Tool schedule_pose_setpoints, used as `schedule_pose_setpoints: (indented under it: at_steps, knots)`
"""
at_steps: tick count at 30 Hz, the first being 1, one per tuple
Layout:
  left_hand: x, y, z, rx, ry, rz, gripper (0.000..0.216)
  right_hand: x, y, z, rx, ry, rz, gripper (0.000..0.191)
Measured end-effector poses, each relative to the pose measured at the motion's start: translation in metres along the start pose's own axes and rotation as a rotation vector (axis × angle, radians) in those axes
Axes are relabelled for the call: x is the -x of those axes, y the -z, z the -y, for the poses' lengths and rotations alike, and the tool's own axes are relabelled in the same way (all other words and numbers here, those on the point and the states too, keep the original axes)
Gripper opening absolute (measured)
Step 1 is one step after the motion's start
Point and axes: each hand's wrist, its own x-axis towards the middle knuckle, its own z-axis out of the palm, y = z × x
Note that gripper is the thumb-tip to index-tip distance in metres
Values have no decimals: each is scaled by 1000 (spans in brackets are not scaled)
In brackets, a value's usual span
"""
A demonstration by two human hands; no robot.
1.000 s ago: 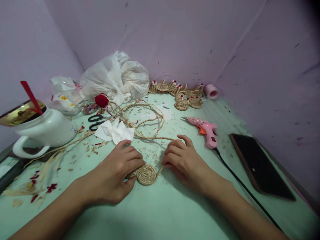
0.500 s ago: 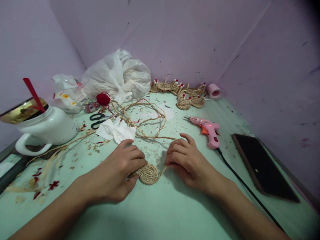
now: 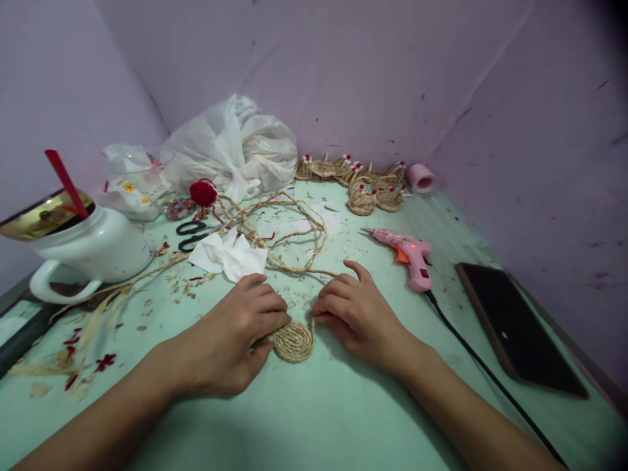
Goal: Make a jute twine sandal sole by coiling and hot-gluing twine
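Note:
A flat spiral coil of braided straw rope [image 3: 294, 341] lies on the pale green table in front of me. My left hand [image 3: 245, 337] grips the coil's left side between thumb and fingers, hiding that part. At the coil's right edge, my right hand [image 3: 356, 314] pinches the loose straw rope [image 3: 313, 324] where it leaves the spiral, with one finger raised. From behind that hand the rope runs back to large loose loops [image 3: 294, 267] in the middle of the table. A crumpled white tissue [image 3: 228, 255] lies just beyond my left hand.
A pink glue gun [image 3: 409, 254] with a lit red light and black cord lies to the right, near a dark phone [image 3: 520, 327]. Black-handled scissors [image 3: 191, 235], red yarn [image 3: 203, 192], a white mug [image 3: 98, 252] and a plastic bag [image 3: 235, 150] are left. Finished straw pieces [image 3: 363, 196] line the wall.
My right hand has moved left toward the coil, bringing the pinched rope closer against its right edge. The left hand stays almost in place.

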Motion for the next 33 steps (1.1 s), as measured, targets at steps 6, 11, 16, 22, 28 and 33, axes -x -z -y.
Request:
schedule_pose_setpoints:
  at_steps: [6, 11, 16, 22, 28, 33]
  knots:
    - [-1, 0, -1, 95, -30, 77, 25, 0, -2, -3, 44, 95, -112, 11]
    - [-3, 3, -1, 121, -68, 99, 25, -2, -3, -4, 89, 180, -172, 16]
    - [-4, 5, -1, 109, -93, 120, 24, -5, -1, -5, 76, 219, -156, 12]
    - [-8, 6, 0, 79, -165, 132, 28, -8, -4, -10, -37, 240, -63, 14]
    - [-11, 4, -2, -36, -110, 28, 25, 0, -1, -5, -71, 171, -60, 15]
    - [-9, -2, -5, -86, 73, 1, 18, 9, 2, 2, -36, 57, 14, 17]
